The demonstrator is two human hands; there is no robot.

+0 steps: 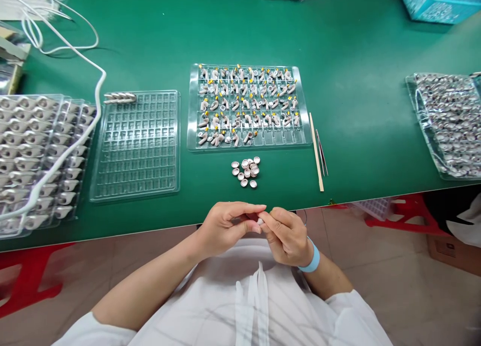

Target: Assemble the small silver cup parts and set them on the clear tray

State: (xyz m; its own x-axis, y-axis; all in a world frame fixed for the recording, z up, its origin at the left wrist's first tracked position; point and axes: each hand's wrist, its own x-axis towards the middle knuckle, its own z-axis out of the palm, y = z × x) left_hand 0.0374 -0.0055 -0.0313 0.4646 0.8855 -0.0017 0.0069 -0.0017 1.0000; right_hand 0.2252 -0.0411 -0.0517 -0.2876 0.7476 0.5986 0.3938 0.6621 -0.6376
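Observation:
My left hand (225, 228) and my right hand (287, 236) meet just past the table's front edge. Between their fingertips is a small whitish part (260, 221), mostly covered by the fingers. A light blue band circles my right wrist. Beyond my hands, a loose group of small round metal caps (244, 183) lies on the green table. Behind the caps sits a clear tray (193, 128) with rows of small curved grey parts that have yellow tips; several cells at its front right hold nothing. Right of this tray lie a wooden stick (316, 153) and metal tweezers (322, 153).
A clear gridded tray (135, 186) with a few metal parts stands left, beside trays of larger grey parts (28, 150) crossed by a white cable (98, 93). A full tray (451, 125) is far right, a blue basket (424, 5) back right. Red stools (26, 276) stand below.

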